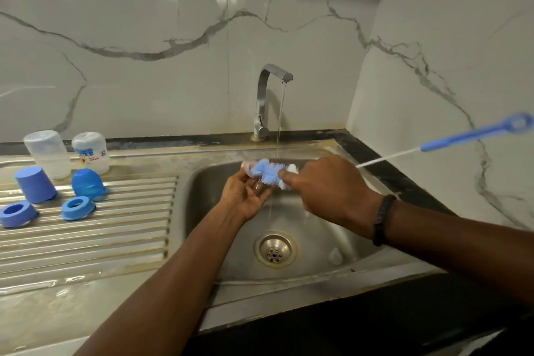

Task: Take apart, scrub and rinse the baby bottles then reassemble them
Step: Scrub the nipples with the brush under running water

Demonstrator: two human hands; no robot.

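Over the steel sink (318,266), my right hand (326,188) grips the wire shaft of a blue bottle brush (267,172), whose blue handle (474,133) sticks out to the upper right. The blue and white bristles lie under the running water. My left hand (248,193) holds a small clear teat (247,167) against the bristle head. Another clear teat (335,256) lies in the sink near the drain. On the draining board stand two upturned clear bottles (49,153) (91,152), two blue caps (36,183) (86,183) and two blue collar rings (18,212) (78,207).
A chrome tap (267,95) runs a thin stream into the basin. The ribbed draining board (115,228) lies left of the basin. Marble wall panels close off the back and right side, and a dark counter edge (404,179) runs along the right.
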